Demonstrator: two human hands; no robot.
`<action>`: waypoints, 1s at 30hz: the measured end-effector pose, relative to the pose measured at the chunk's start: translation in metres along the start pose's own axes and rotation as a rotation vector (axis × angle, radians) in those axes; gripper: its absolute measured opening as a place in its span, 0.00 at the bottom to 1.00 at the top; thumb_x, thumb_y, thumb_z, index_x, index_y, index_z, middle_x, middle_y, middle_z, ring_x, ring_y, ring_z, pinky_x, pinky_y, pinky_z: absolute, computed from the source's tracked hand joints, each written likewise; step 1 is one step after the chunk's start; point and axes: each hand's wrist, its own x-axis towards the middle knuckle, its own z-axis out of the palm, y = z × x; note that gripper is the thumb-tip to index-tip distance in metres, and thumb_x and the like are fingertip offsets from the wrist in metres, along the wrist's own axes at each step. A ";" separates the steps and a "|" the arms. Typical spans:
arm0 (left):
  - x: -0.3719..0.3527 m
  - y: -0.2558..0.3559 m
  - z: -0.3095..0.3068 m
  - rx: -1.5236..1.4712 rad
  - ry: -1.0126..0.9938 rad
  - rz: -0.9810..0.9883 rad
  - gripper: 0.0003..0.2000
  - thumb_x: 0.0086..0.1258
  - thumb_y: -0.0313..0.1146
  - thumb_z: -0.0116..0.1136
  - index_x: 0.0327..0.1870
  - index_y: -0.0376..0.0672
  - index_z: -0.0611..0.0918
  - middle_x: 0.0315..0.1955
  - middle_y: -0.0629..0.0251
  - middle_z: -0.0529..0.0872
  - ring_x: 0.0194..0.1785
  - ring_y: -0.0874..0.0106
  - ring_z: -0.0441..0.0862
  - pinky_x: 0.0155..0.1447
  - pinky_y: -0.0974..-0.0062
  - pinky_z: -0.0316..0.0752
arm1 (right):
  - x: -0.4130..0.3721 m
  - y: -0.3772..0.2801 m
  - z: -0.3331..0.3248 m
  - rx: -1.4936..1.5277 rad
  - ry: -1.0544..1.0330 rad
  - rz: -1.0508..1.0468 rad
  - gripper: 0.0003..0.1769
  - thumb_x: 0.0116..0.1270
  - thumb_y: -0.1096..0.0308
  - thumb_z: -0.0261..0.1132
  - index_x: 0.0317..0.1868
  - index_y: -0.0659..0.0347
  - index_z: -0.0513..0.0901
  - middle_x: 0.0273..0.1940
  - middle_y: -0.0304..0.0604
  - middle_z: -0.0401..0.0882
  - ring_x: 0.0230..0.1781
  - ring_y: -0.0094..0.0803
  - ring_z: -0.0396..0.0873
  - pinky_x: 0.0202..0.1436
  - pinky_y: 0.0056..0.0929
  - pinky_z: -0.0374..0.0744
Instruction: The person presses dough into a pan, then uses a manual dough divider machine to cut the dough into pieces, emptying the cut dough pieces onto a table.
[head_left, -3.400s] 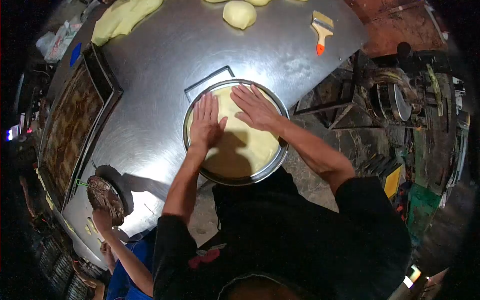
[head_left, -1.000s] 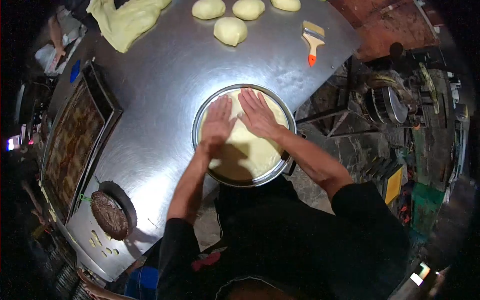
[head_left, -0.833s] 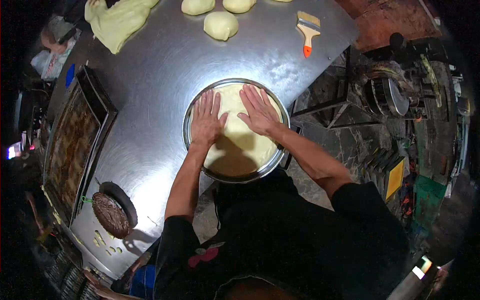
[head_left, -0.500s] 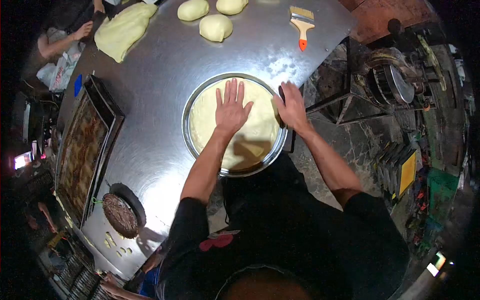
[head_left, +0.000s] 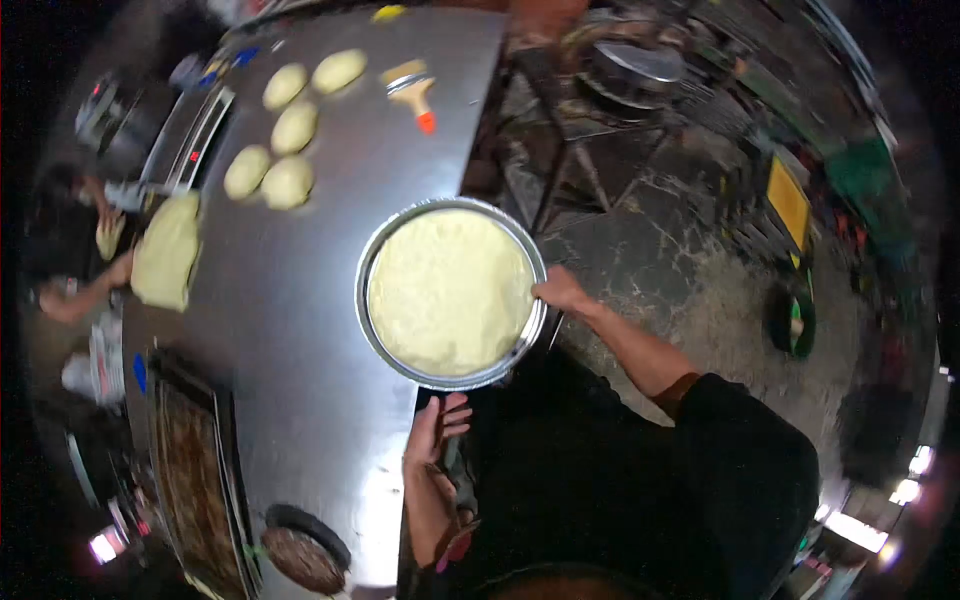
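A round metal pan (head_left: 365, 325) lies near the table's edge, with pale flattened dough (head_left: 450, 290) covering most of its bottom. My right hand (head_left: 563, 290) grips the pan's right rim, thumb on top and fingers mostly hidden below. Just below the near rim is my left hand (head_left: 438, 428), its fingers apart and nothing in it. Several dough balls (head_left: 295, 128) sit at the far left of the table. A wide brush (head_left: 410, 92) with an orange-tipped handle lies to their right.
The metal table (head_left: 300, 300) ends just right of the pan. Trays (head_left: 190, 470) and a round dark pan (head_left: 300, 555) sit at lower left. Another person's arm (head_left: 85, 298) reaches a dough sheet (head_left: 167, 252). A metal frame (head_left: 590, 175) stands beyond the edge.
The view has turned toward the right. Both hands have left the dough: my right hand has taken hold of the rim, and my left hand has moved below the pan's near side.
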 end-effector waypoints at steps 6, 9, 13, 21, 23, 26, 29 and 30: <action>0.123 0.003 0.091 -0.111 0.133 0.388 0.25 0.68 0.32 0.56 0.66 0.38 0.67 0.58 0.57 0.76 0.57 0.65 0.76 0.58 0.64 0.74 | -0.040 0.091 -0.039 0.321 0.337 0.198 0.18 0.47 0.70 0.63 0.38 0.73 0.84 0.30 0.52 0.85 0.32 0.34 0.82 0.35 0.35 0.78; 0.171 0.052 0.159 0.065 0.136 0.205 0.24 0.62 0.24 0.58 0.61 0.35 0.71 0.50 0.58 0.80 0.53 0.66 0.78 0.54 0.69 0.74 | -0.035 0.114 -0.091 0.395 0.451 0.209 0.18 0.48 0.70 0.62 0.39 0.74 0.83 0.29 0.51 0.84 0.31 0.33 0.82 0.33 0.35 0.77; 0.304 0.053 0.231 0.079 -0.057 0.233 0.24 0.59 0.20 0.56 0.59 0.35 0.72 0.50 0.60 0.80 0.51 0.68 0.78 0.57 0.72 0.71 | 0.018 0.214 -0.160 0.432 0.647 -0.419 0.07 0.53 0.73 0.61 0.27 0.71 0.79 0.19 0.45 0.76 0.23 0.31 0.76 0.26 0.38 0.71; 0.435 0.087 0.358 0.024 -0.081 0.082 0.24 0.63 0.28 0.59 0.62 0.40 0.71 0.57 0.60 0.77 0.61 0.64 0.73 0.60 0.66 0.71 | 0.160 0.322 -0.255 0.330 0.807 0.064 0.09 0.52 0.70 0.64 0.24 0.70 0.80 0.18 0.42 0.75 0.21 0.30 0.77 0.23 0.34 0.71; 0.435 0.101 0.391 0.053 -0.095 -0.028 0.24 0.65 0.32 0.60 0.62 0.42 0.71 0.58 0.60 0.76 0.61 0.64 0.72 0.60 0.64 0.71 | 0.184 0.300 -0.289 0.453 0.711 0.238 0.11 0.51 0.69 0.64 0.28 0.71 0.81 0.21 0.43 0.78 0.24 0.31 0.79 0.24 0.32 0.73; 0.468 0.088 0.408 0.334 -0.233 -0.277 0.18 0.71 0.44 0.56 0.56 0.45 0.72 0.58 0.58 0.78 0.62 0.65 0.74 0.57 0.57 0.72 | 0.198 0.219 -0.348 0.865 0.485 0.300 0.19 0.58 0.65 0.64 0.42 0.75 0.82 0.34 0.50 0.84 0.29 0.37 0.82 0.30 0.33 0.80; 0.510 0.095 0.431 0.252 -0.320 -0.201 0.14 0.75 0.43 0.52 0.52 0.45 0.69 0.53 0.47 0.80 0.57 0.60 0.80 0.56 0.62 0.78 | 0.237 0.189 -0.411 -0.354 0.494 0.021 0.22 0.63 0.53 0.60 0.48 0.63 0.82 0.40 0.59 0.83 0.37 0.56 0.83 0.41 0.47 0.81; 0.526 0.104 0.434 0.170 -0.283 -0.156 0.11 0.76 0.38 0.49 0.48 0.41 0.68 0.45 0.45 0.83 0.43 0.58 0.86 0.43 0.69 0.83 | 0.210 0.123 -0.446 -0.262 0.666 -0.048 0.25 0.61 0.51 0.60 0.50 0.62 0.80 0.41 0.60 0.82 0.40 0.62 0.80 0.47 0.51 0.79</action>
